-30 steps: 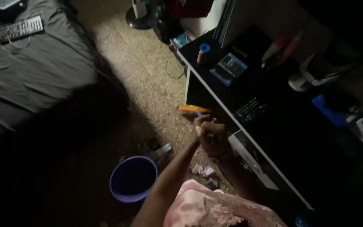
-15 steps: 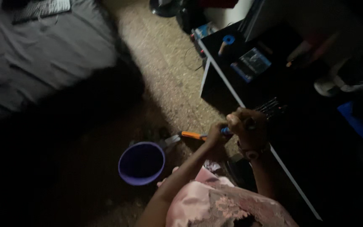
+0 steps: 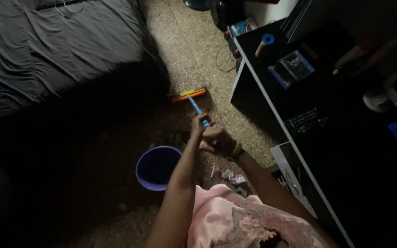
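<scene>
Both my hands grip the blue-and-white striped handle of a broom point(image 3: 197, 109) over the speckled floor. My left hand point(image 3: 197, 130) is higher on the handle, my right hand point(image 3: 218, 140) sits just behind it, with a beaded bracelet on its wrist. The broom's orange and green head point(image 3: 188, 95) rests on the floor ahead of me, near the bed's corner. Below my left arm stands a round purple bucket point(image 3: 156, 167). Small scraps of litter point(image 3: 231, 176) lie on the floor beside my pink garment.
A bed with a dark grey sheet point(image 3: 60, 50) fills the left. A black desk with a white edge point(image 3: 309, 110) runs along the right, carrying a blue case point(image 3: 291, 68) and a blue-topped roll point(image 3: 264, 43). Cables trail on the floor by the desk.
The broom's head has swung from beside the bucket out to the floor ahead. My hands shifted left, away from the desk. The view tilted, showing more of the bed.
</scene>
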